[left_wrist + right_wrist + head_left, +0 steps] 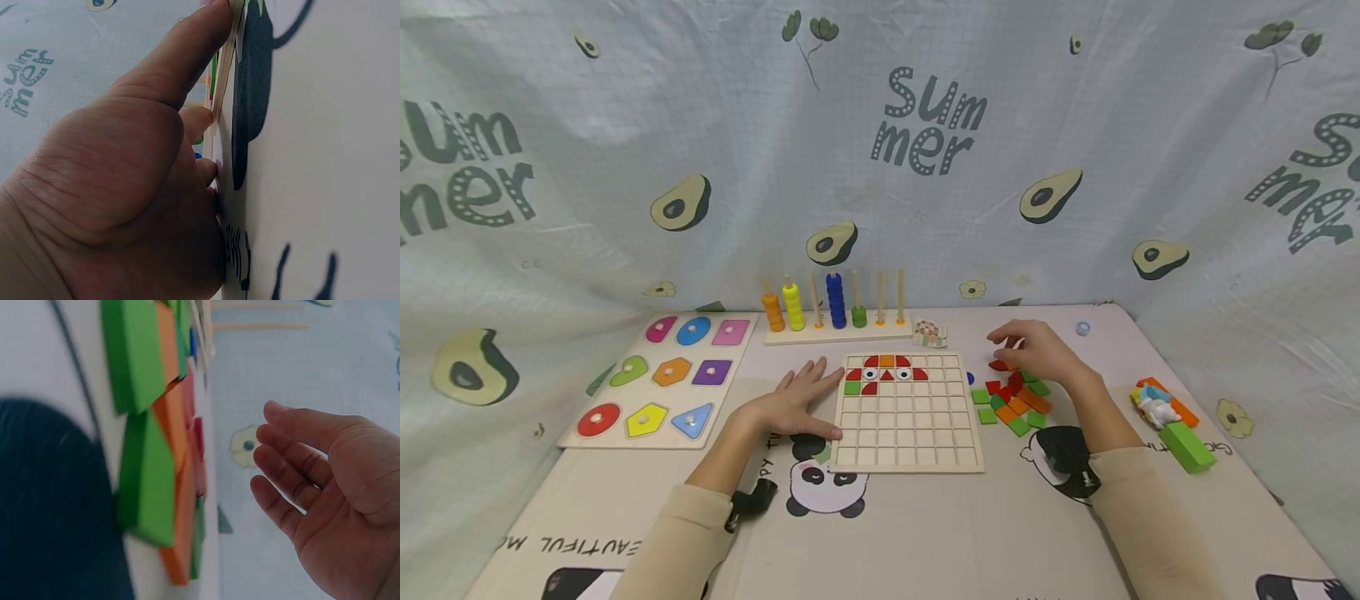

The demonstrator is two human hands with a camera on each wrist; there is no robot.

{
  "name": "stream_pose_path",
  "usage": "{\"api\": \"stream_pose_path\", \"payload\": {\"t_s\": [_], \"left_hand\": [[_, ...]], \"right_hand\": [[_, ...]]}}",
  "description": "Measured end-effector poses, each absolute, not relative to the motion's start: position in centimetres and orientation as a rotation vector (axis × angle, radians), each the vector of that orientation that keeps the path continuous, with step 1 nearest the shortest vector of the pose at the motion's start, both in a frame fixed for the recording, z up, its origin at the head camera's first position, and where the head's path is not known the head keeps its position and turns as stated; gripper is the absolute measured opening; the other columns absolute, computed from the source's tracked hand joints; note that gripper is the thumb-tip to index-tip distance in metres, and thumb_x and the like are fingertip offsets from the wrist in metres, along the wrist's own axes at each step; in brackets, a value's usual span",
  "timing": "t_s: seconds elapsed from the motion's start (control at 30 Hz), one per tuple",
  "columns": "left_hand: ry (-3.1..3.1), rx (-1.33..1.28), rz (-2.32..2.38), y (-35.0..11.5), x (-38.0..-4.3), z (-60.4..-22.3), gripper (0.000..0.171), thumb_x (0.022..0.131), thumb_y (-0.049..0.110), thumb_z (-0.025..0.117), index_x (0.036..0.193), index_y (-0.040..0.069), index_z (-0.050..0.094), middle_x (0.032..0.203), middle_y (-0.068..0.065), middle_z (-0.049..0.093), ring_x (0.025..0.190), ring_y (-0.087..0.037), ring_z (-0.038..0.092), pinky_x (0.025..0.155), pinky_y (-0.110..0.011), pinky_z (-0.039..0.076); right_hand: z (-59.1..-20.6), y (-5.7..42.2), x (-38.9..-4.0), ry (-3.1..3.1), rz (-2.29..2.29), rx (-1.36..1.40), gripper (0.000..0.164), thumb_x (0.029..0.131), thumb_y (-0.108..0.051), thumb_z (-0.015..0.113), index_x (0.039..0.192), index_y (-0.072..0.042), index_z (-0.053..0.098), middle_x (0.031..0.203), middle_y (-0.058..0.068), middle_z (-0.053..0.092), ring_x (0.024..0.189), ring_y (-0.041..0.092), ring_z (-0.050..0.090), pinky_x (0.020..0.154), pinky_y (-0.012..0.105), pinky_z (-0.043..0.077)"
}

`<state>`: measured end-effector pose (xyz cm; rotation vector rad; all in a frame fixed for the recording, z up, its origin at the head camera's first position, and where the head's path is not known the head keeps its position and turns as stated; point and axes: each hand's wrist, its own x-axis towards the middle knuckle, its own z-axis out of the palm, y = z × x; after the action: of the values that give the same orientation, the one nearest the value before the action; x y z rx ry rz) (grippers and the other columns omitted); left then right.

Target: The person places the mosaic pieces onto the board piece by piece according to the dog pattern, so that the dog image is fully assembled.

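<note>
Shapes (pixel 672 372) sit in three rows of three on the puzzle board (pixel 681 395) at the far left, among them a red oval, a yellow pentagon and a blue triangle along its near row. Next comes the left hand (pixel 792 402), laid on the desk (pixel 910 533) with its fingers spread wide; the thumb and index finger touch the left edge of the grid (pixel 910 435). Behind this hand and the grid stands the stacker (pixel 838 336), seven upright pegs on a pale base, with orange, yellow, blue and green rings on four of them. The grid lies flat at centre, its upper left part filled with red pieces, an orange square, two eye pieces and a green square. Just behind it rests a small printed card (pixel 930 333). A blue piece (pixel 970 378) lies beside the grid's right edge, then a loose heap of green, orange and red tiles (pixel 1018 403). Above the heap's far side hovers the right hand (pixel 1037 348), its fingers loosely bent and holding nothing visible; a red tile shows just below the fingertips. Farther right lie a small clear ring (pixel 1082 328), a toy figure (pixel 1156 408) against an orange block (pixel 1184 412), and a green block (pixel 1187 448).
</note>
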<state>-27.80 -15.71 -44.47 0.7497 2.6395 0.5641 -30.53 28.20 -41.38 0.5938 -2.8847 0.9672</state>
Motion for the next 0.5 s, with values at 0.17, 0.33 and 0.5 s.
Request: {"api": "stream_pose_path", "payload": {"t_s": [0.17,0.33,0.5], "left_hand": [[2.64,0.761,0.572,-15.6,-27.9,-44.5,0.107,0.071,0.068,0.069,0.155,0.025,0.019,0.161,-0.012,0.001,0.147,-0.033,-0.006,0.116,-0.055,-0.005],[2.644,0.763,0.564,-15.7,-27.9,-44.5,0.106,0.072,0.068,0.069,0.155,0.025,0.018,0.161,-0.012,0.001,0.147,-0.033,-0.006,0.116,-0.056,-0.004],[2.642,0.752,0.57,-15.7,-27.8,-44.5,0.106,0.072,0.067,0.069,0.155,0.025,0.018,0.161,-0.011,0.001,0.147,-0.033,-0.007,0.116,-0.055,-0.005]], "right_hand": [[-42.6,29.3,-30.9,-2.971,0.982,0.533,0.025,0.091,-0.011,0.065,0.116,-0.007,0.069,0.102,0.007,0.066,0.086,0.024,0.054,0.069,0.03,0.052],[-43.5,29.3,-31.2,-3.013,0.938,0.555,0.021,0.092,-0.009,0.065,0.112,-0.006,0.07,0.104,0.008,0.065,0.086,0.024,0.053,0.072,0.03,0.052],[-43.6,28.7,-31.1,-3.035,0.933,0.554,0.013,0.091,-0.006,0.065,0.103,-0.008,0.068,0.096,0.008,0.062,0.085,0.024,0.053,0.072,0.031,0.053]]}}
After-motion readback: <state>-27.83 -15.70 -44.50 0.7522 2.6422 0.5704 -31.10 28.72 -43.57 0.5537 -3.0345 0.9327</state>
